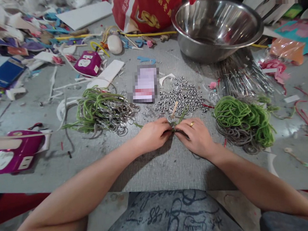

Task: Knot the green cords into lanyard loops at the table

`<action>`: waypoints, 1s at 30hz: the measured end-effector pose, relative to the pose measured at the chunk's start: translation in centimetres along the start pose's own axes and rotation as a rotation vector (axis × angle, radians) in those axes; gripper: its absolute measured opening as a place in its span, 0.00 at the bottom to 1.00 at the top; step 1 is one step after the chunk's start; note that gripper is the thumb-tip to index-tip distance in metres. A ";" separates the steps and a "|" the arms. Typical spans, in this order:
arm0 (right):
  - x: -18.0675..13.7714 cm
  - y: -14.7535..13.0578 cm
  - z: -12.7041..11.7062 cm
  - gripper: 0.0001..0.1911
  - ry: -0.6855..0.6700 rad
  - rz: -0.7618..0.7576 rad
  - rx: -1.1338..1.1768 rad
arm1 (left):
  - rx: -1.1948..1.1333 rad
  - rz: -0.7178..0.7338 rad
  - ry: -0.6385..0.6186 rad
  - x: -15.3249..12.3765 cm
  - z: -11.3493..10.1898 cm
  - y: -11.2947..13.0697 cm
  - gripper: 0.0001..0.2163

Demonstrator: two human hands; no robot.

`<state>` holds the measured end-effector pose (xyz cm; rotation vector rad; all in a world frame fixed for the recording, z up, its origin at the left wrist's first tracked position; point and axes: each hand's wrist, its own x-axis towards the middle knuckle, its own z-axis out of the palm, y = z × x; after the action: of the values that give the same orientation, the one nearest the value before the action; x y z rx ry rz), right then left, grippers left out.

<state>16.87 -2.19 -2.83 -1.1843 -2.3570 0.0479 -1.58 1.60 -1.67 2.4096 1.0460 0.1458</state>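
Observation:
Near the middle of the table my left hand (pixel 154 134) and my right hand (pixel 196 136) meet, both with fingers pinched on a green cord (pixel 182 115). A ring sits on a finger of the right hand. My fingers hide most of what lies between them. A small tan stick (pixel 174 108) rises just behind the fingertips. Beyond the hands spread many small silver metal nuts or beads (pixel 186 95). Left of my hands lies a pile of green and grey cords with metal fittings (pixel 100 109); to the right is a looped bundle of green and grey cord (pixel 242 118).
A steel bowl (pixel 217 53) stands at the back right, beside a red bag (pixel 149 13). Thin metal wires (pixel 244 74) lie below the bowl. A phone (pixel 144 83) rests ahead. Purple boxes (pixel 88 63) and scraps of material cover the left side.

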 end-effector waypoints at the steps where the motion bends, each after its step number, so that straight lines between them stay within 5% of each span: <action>1: 0.0 0.0 -0.1 0.08 0.011 -0.033 -0.002 | -0.002 0.002 0.009 0.0 0.0 0.0 0.10; 5: -0.1 -0.4 -0.5 0.10 -0.006 -0.134 -0.076 | -0.019 0.011 0.043 -0.1 0.3 -0.2 0.09; 14: -0.1 -1.1 -0.2 0.11 -0.083 -0.101 -0.187 | -0.058 0.020 0.103 0.0 0.8 -0.3 0.07; 30: -0.3 -1.4 -0.9 0.12 -0.265 -0.339 0.073 | 0.002 0.051 0.244 -0.7 1.6 -0.4 0.06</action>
<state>16.37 -3.41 -1.79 -0.7701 -2.7317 0.1830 -1.82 0.67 -3.20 2.4657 1.0895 0.4672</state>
